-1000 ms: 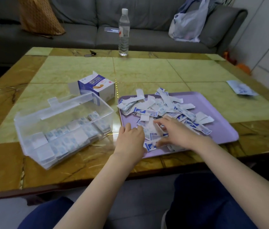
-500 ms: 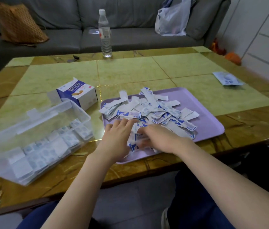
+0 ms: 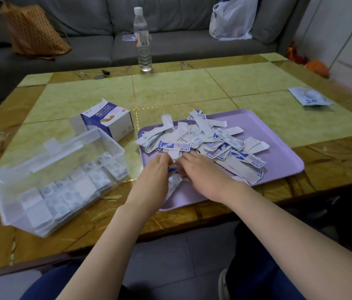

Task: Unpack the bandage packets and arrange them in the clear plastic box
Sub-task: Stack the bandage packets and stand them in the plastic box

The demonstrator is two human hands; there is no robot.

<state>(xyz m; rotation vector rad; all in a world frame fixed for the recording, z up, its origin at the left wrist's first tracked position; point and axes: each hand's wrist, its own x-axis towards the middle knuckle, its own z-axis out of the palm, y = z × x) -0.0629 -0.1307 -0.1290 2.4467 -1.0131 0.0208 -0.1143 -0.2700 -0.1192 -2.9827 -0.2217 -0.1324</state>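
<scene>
Bandages [image 3: 71, 191] line the clear box [image 3: 67, 156]; loose packets [image 3: 214, 141] heap the tray [image 3: 257, 124].

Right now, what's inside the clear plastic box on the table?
The clear plastic box holds rows of small white-and-blue bandage packets across its floor. Whether more lie under the top ones is covered; blur hides their print.

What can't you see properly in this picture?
Head view:
- Fingers of left hand and right hand: partly hidden by the hands' backs, so their grip on the packet is unclear.
- Print on the carton: too small.
- Clear plastic box contents: blurred.
- Small dark thing at the far table edge: too small.
</scene>
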